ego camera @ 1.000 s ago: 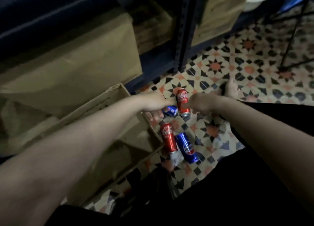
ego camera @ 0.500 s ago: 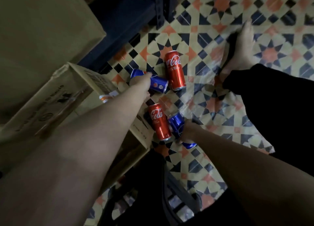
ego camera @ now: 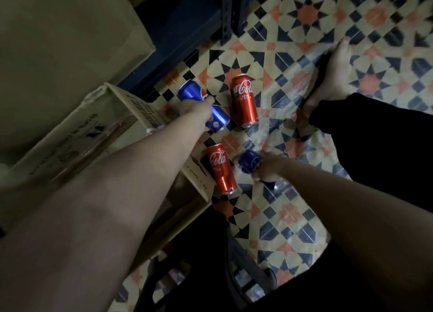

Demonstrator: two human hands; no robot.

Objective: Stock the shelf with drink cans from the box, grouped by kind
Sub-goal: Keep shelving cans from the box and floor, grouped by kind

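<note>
Gathering blues: left hand grips far blue Pepsi can; right hand grips near blue can. Two Coca-Cola cans lie on floor beside box. Next, likely: shelve blues together.

Dim light all around me. Under me the floor is tiled in cream, dark blue and orange star patterns, glossy in places. At upper centre of the frame stands a dark blue metal shelving upright, with a large plain cardboard carton filling the upper left.
</note>
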